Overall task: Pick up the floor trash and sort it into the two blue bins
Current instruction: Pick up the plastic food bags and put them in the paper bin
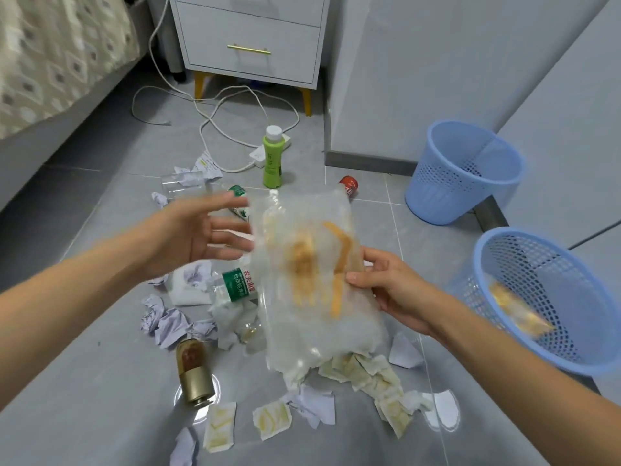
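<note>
Above the floor litter, right hand (386,290) pinches a clear plastic bag (312,280); left hand (198,230) spread. One-edge grip may slip before the nearer blue bin (504,240) at 3 o'clock.

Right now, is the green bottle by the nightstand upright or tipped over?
Upright: the green bottle stands on its base on the floor, white cap on top.

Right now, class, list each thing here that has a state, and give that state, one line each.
Plastic bag: lifted, held at its right edge.
Right hand: grips the bag.
Left hand: open, fingers spread.
Green bottle: upright, capped.
Red can: lying down.
Gold can: lying down.
Near bin: tilted, wrapper inside.
Far bin: tilted.
Drawer: shut.
</note>
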